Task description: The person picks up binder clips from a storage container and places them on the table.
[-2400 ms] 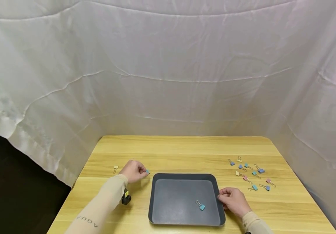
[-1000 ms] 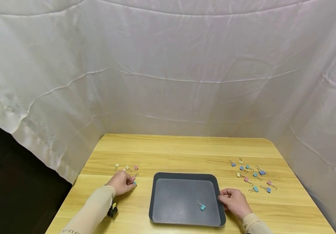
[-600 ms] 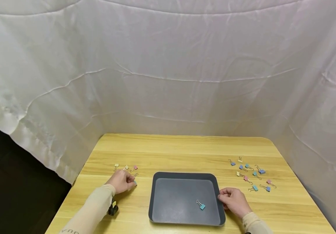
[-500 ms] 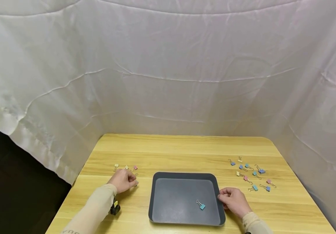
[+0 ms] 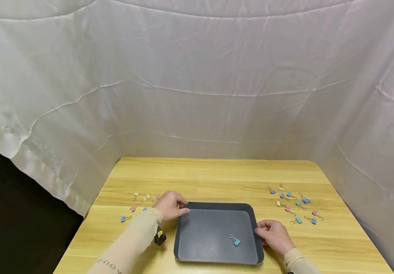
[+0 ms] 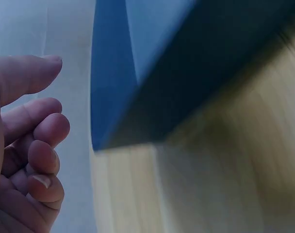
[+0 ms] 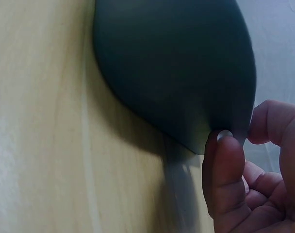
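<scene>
In the head view a dark grey tray lies on the table, with one teal binder clip inside it. My left hand hovers at the tray's far left corner. The left wrist view shows its thumb apart from loosely bent fingers, with nothing between them. My right hand pinches the tray's right rim between thumb and fingers, as the right wrist view also shows. Left of the tray lie several binder clips, among them a blue clip and a pink clip; my left hand and sleeve partly cover this group.
Further binder clips in blue, teal, pink and yellow, such as a large blue clip, are scattered right of the tray. The wooden table is enclosed by pale hanging cloth at the back and sides.
My left hand has moved right from the left group of clips to the tray's corner. Blue and pink clips it covered now show. My right hand stays on the rim.
</scene>
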`<state>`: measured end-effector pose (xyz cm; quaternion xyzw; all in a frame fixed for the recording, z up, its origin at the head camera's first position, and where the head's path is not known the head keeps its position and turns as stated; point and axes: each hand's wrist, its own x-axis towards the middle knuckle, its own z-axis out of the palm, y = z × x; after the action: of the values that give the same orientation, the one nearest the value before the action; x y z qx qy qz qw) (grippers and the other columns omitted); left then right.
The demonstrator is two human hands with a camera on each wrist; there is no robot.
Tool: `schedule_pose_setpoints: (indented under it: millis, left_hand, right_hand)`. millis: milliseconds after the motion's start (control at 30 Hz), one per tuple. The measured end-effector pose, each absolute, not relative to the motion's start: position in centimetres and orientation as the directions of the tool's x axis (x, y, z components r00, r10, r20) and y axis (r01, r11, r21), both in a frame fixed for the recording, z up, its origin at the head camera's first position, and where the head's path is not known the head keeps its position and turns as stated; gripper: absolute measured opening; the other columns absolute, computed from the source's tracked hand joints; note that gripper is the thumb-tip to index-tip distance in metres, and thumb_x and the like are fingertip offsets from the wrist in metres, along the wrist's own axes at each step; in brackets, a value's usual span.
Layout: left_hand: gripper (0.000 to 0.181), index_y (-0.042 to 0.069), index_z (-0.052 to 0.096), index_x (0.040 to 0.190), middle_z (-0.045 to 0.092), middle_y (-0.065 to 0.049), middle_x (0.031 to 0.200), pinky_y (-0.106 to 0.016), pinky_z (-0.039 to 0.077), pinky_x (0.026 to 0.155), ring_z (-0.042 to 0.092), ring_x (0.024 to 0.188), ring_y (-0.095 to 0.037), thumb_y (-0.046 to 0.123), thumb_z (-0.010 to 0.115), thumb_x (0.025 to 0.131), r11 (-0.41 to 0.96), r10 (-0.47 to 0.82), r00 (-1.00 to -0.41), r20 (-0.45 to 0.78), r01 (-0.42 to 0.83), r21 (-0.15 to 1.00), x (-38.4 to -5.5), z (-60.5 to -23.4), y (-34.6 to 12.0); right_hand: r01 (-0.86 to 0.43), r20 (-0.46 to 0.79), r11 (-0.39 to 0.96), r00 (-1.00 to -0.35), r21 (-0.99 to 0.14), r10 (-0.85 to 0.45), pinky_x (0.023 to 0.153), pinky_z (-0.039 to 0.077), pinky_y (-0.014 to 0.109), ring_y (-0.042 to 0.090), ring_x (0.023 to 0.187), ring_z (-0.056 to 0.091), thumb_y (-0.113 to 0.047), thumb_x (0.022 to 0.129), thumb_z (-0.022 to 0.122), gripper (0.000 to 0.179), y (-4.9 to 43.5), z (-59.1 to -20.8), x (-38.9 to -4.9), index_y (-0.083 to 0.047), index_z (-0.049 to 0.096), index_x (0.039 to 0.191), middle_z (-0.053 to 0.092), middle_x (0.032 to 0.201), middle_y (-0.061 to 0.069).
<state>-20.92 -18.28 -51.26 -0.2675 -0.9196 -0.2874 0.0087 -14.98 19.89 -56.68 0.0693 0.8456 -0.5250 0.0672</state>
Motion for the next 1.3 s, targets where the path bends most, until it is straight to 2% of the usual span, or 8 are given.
schedule_pose_setpoints:
  millis: [200,333,633,867,1100,1300]
  left_hand:
    - [0.024,0.007,0.077,0.094,0.061,0.01,0.075,-0.018,0.047,0.061,0.053,0.065,-0.001,0.026,0.079,0.08,0.649,0.54,-0.828,0.148,0.522,0.553,-21.3,-51.4,-15.3]
    - [0.025,0.008,0.077,0.096,0.065,0.007,0.079,-0.015,0.047,0.063,0.056,0.068,0.0,0.027,0.079,0.079,0.632,0.591,-0.795,0.138,0.562,0.533,-21.2,-51.7,-13.1]
    - [0.025,0.015,0.077,0.092,0.063,0.013,0.079,-0.008,0.042,0.064,0.054,0.069,0.005,0.033,0.082,0.076,0.624,0.681,-0.727,0.086,0.638,0.451,-21.0,-53.0,-9.0]
    - [0.023,0.016,0.078,0.09,0.063,0.013,0.076,-0.006,0.041,0.061,0.052,0.067,0.007,0.033,0.083,0.074,0.558,0.768,-0.636,0.073,0.721,0.411,-20.8,-54.1,-6.1]
    - [0.032,0.021,0.078,0.094,0.06,0.017,0.076,-0.004,0.038,0.059,0.047,0.066,0.011,0.041,0.085,0.07,0.509,0.843,-0.537,-0.024,0.784,0.355,-19.9,-54.5,-3.2]
    - [0.03,0.023,0.078,0.092,0.057,0.017,0.074,-0.004,0.038,0.058,0.046,0.064,0.011,0.04,0.086,0.069,0.489,0.865,-0.497,-0.065,0.809,0.327,-19.3,-54.7,-1.7]
  right_hand:
    - [0.196,-0.192,0.451,-0.98,-0.871,0.055,0.051,0.053,0.03,0.018,0.058,0.06,-0.004,0.077,0.069,0.02,19.9,-56.7,-14.9,0.006,0.067,0.094,0.066,0.073,0.006]
    - [0.202,-0.2,0.455,-0.978,-0.867,0.052,0.051,0.053,0.031,0.018,0.058,0.06,-0.004,0.077,0.069,0.021,19.9,-56.7,-14.9,0.006,0.067,0.095,0.066,0.073,0.006]
    - [0.191,-0.194,0.446,-0.98,-0.875,0.04,0.051,0.053,0.031,0.018,0.058,0.06,-0.004,0.078,0.069,0.021,19.9,-56.6,-14.9,0.007,0.066,0.095,0.066,0.075,0.007]
    - [0.192,-0.192,0.443,-0.98,-0.876,0.046,0.051,0.053,0.031,0.018,0.058,0.061,-0.004,0.078,0.068,0.021,19.9,-56.5,-14.9,0.007,0.067,0.095,0.066,0.075,0.007]
    - [0.196,-0.196,0.435,-0.98,-0.879,0.046,0.051,0.053,0.031,0.018,0.058,0.061,-0.004,0.077,0.069,0.021,19.9,-56.6,-15.0,0.006,0.067,0.095,0.066,0.074,0.006]
    - [0.181,-0.187,0.443,-0.982,-0.878,0.031,0.05,0.053,0.03,0.016,0.056,0.06,-0.005,0.077,0.068,0.021,20.0,-56.5,-15.0,0.007,0.067,0.094,0.066,0.073,0.005]
